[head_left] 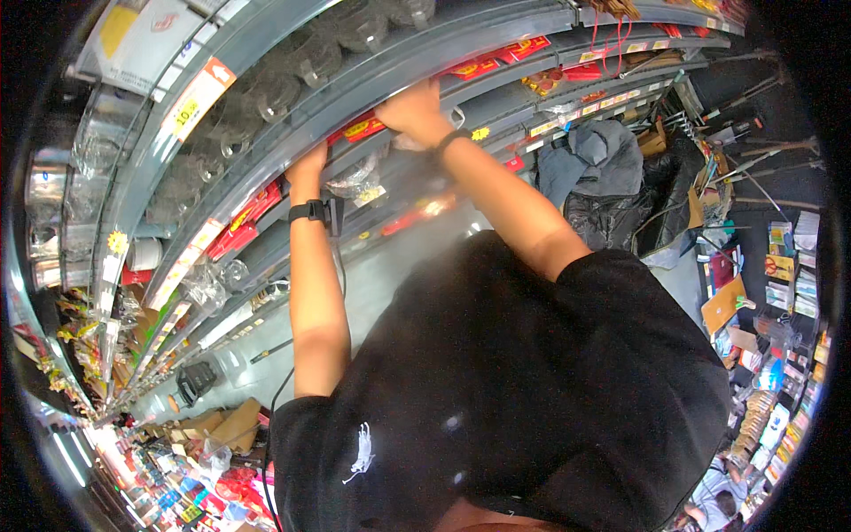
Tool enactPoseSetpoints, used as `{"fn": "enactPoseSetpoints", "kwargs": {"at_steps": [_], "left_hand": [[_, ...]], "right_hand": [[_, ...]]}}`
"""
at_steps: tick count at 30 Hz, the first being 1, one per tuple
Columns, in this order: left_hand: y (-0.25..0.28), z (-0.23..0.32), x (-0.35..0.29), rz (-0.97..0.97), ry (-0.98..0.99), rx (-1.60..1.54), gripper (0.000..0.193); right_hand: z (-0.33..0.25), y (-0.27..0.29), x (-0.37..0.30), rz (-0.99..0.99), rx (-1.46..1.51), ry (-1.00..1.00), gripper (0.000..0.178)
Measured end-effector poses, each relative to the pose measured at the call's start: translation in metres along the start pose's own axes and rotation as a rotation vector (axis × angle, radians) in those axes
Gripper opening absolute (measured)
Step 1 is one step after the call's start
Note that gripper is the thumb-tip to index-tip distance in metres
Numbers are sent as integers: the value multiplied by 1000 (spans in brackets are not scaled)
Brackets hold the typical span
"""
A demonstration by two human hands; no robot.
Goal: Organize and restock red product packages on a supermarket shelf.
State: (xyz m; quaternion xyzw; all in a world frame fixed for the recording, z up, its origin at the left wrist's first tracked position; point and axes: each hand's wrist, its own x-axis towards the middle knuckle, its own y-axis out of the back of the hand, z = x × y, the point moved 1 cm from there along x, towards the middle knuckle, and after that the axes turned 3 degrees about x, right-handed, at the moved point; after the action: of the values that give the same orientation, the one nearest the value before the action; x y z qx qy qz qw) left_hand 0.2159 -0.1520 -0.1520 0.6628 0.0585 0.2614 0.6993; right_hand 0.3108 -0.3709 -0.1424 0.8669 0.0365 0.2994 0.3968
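Observation:
Both my arms reach up to a grey store shelf [292, 146]. My left hand [310, 164], a black strap on its wrist, goes in under the shelf edge, which hides its fingers. To its right, my right hand [415, 113] is at the same shelf level, with its fingertips partly hidden and blurred. Red and yellow packets [362, 129] lie between the two hands, next to the right hand's fingers. More red packets [253, 211] lie left of my left hand, and others [501, 58] to the right of my right hand. Whether either hand grips anything is not visible.
Clear glassware [270, 96] stands on the shelf above. Clear plastic-wrapped items [359, 180] sit below my hands. At right are a grey and black jacket [603, 168] and thin rods. Cardboard boxes [235, 426] and a black object [195, 383] are at lower left. Another person [716, 496] is at lower right.

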Motion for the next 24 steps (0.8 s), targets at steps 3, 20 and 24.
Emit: {"fn": "enactPoseSetpoints", "kwargs": {"at_steps": [3, 20, 24], "left_hand": [[-10, 3, 4, 20, -67, -23, 47], [-32, 120, 34, -205, -96, -211, 54], [-34, 142, 34, -171, -107, -435, 53]], "right_hand": [[11, 10, 16, -26, -41, 1, 50], [180, 97, 39, 625, -304, -311, 60], [216, 110, 64, 84, -220, -603, 39]]}}
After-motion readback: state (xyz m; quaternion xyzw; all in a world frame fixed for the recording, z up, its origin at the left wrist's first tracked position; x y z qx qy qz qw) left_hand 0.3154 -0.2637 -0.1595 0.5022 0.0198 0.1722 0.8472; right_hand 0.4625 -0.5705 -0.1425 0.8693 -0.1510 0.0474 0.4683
